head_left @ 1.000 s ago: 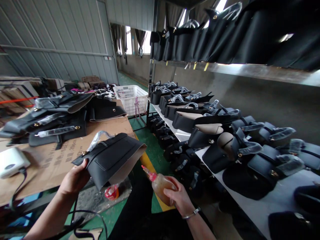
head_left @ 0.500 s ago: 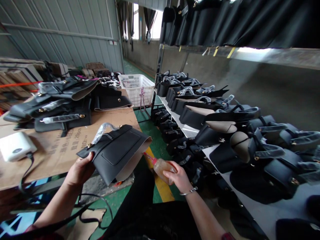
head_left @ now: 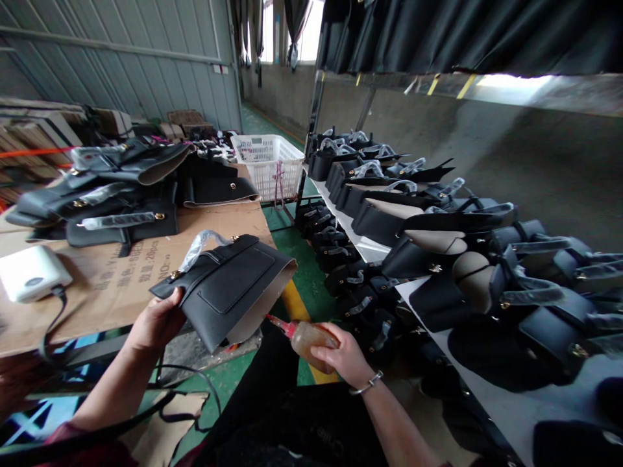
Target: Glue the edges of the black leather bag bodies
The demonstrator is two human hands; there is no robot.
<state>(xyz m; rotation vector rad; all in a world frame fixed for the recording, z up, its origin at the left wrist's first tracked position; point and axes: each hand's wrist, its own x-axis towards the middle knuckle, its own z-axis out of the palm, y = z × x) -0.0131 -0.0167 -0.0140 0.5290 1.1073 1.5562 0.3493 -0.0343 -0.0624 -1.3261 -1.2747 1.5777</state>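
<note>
My left hand (head_left: 158, 321) grips a black handbag (head_left: 228, 282) by its left end, thumb on top, fingers hidden beneath. The bag is tilted, its beige-lined edge facing right, and its handle (head_left: 197, 250) is wrapped in clear plastic. Closed round a squeeze bottle (head_left: 311, 344) is my right hand (head_left: 343, 353). The bottle is translucent with brownish contents and has a red nozzle (head_left: 280, 323). Its tip points left at the bag's beige edge; whether it touches I cannot tell.
On the left, a cardboard-covered table (head_left: 136, 266) carries a pile of black bags (head_left: 111, 188) and a white device (head_left: 34, 274) with a cable. A white plastic basket (head_left: 270, 165) stands at the back. Along the right, a rack shelf (head_left: 487, 383) holds several rows of bags.
My right hand has brought the bottle left and slightly down, its nozzle shifting along the bag's lower edge. The bag stays in my left hand, nearly unmoved. The view has tilted slightly.
</note>
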